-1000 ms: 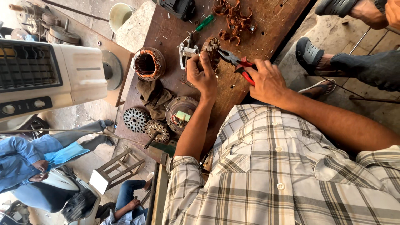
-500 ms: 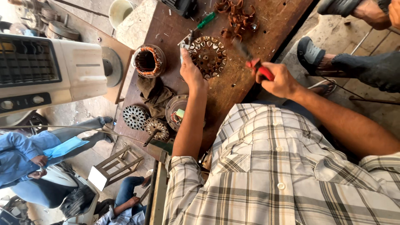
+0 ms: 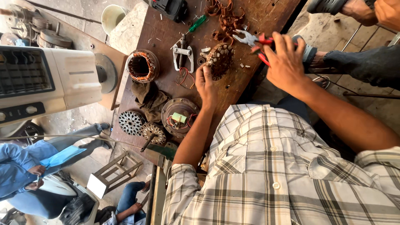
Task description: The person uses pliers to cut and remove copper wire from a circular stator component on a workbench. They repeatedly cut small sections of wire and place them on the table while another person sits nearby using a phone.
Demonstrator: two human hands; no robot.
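Spanning most of the frame, the brown table [image 3: 266,16] carried the dismantled motor parts. A round housing [image 3: 180,117] lay face-up, holding a pale block and red wires inside. The wound stator [image 3: 142,66] stood apart, its bore empty. The left hand [image 3: 205,82] steadied the core [image 3: 220,61] on edge, fingers pinching its rim. The right hand [image 3: 285,62] closed around red pliers [image 3: 252,40], jaws pointed at the core.
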